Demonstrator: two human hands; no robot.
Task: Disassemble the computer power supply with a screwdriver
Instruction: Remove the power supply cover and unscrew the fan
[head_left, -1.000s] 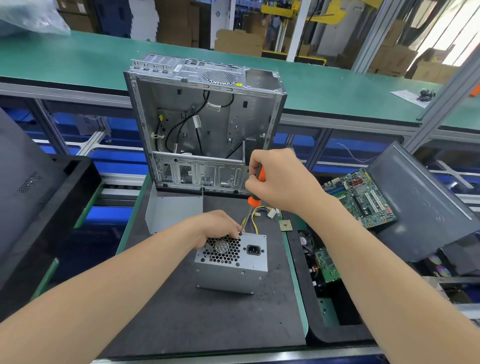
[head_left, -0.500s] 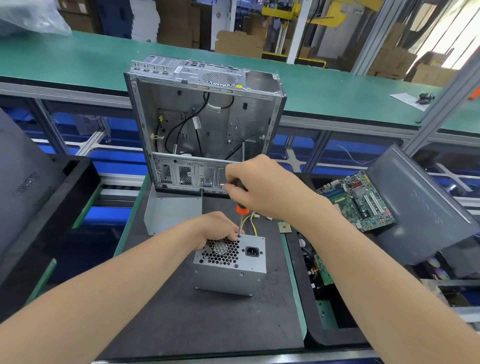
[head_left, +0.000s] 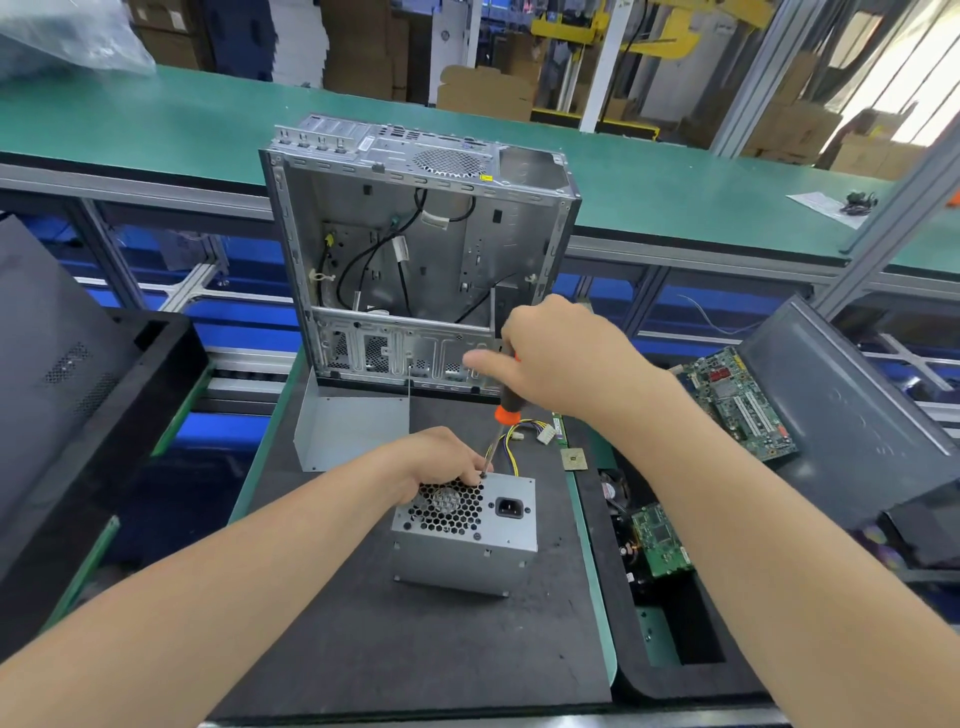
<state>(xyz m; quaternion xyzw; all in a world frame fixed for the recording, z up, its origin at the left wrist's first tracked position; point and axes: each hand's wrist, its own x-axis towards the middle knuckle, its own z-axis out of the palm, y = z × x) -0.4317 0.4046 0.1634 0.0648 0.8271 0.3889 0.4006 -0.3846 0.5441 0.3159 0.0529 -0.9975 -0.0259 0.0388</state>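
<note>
Steel-cased power supply (head_left: 467, 540) stood unopened near the black mat's (head_left: 415, 649) right edge, my left hand (head_left: 441, 457) gripping its far top edge, my right hand (head_left: 556, 353) clenching the screwdriver (head_left: 501, 410) at a top screw, so I judged the unscrewing barely begun.

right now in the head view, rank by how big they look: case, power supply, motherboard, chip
1. case
2. power supply and motherboard: they look about alike, and the supply is nearer, so no ranking
3. chip
</note>
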